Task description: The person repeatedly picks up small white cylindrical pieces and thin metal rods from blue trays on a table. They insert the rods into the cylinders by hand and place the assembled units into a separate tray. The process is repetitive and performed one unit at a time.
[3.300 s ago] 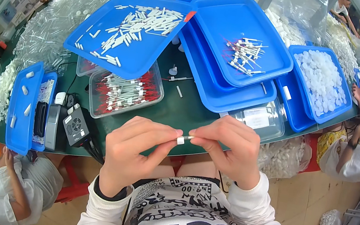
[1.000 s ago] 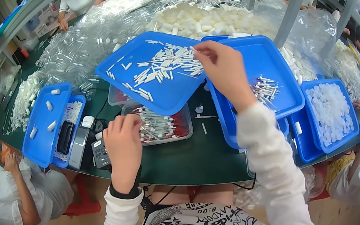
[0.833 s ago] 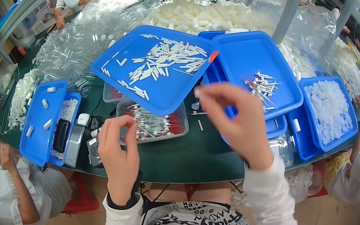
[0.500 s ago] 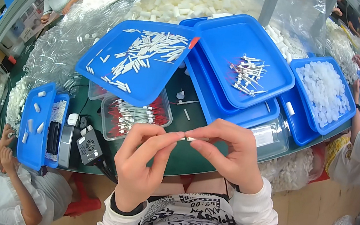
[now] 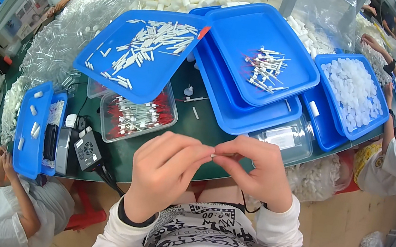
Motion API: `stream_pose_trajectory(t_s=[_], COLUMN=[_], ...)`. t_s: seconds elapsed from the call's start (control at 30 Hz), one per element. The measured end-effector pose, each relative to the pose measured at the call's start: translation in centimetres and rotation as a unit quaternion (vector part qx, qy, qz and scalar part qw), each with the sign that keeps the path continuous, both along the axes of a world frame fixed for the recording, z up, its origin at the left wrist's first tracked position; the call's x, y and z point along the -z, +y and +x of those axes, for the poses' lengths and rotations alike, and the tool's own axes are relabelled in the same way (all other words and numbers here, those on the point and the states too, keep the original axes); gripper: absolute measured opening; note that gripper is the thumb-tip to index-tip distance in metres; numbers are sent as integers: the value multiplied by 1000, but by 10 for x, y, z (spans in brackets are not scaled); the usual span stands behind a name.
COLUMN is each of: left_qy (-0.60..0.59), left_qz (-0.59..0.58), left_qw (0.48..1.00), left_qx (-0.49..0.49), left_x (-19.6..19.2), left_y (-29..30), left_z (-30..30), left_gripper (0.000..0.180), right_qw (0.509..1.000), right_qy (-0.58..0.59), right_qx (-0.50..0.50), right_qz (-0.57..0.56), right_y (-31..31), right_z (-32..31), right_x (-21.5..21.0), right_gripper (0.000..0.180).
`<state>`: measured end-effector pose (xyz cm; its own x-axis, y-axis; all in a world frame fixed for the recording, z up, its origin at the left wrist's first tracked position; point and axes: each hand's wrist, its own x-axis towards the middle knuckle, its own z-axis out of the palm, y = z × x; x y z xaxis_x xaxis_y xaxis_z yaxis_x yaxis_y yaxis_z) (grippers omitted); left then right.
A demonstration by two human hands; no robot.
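Observation:
My left hand [image 5: 160, 172] and my right hand [image 5: 258, 174] meet fingertip to fingertip above the near table edge. Between them shows the tip of a small white tube-like piece [image 5: 213, 156], pinched by my right thumb and forefinger. My left fingers are also closed in a pinch; what they hold is hidden behind them. Just beyond my left hand stands a clear plastic box [image 5: 174, 119] of red and white thin parts. Short white tubes [image 5: 149, 43] lie in a blue tray [image 5: 114, 58] resting over that box.
Stacked blue trays [image 5: 235, 29] hold a bundle of white-and-red parts [image 5: 267, 69]. At right, another blue tray [image 5: 343, 128] carries translucent white caps [image 5: 350, 89]. A clear lidded box [image 5: 285, 139] sits near my right hand. A small fan-vented device [image 5: 89, 151] stands left. Other people work around the table.
My fingertips have closed in on each other, covering more of the white piece. The left hand has turned so its back shows more. The whole view has shifted slightly.

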<state>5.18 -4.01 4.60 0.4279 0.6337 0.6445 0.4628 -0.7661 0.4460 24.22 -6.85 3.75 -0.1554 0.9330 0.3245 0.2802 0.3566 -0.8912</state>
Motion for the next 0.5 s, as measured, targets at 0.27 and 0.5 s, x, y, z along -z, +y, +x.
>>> stream_pose_trajectory(t_s=[0.27, 0.5], left_qy=[-86, -132], left_qz=[-226, -298], left_qw=[969, 945], left_qx=[-48, 31], left_x=[-6, 7], left_y=[-1, -2], left_z=[-11, -17], left_gripper=[46, 21], right_qw=[996, 996], right_qy=[4, -31], right_qx=[85, 57], right_qz=[-12, 56], right_y=[0, -1], right_z=[-2, -9], right_x=[15, 16], right_gripper=[10, 12])
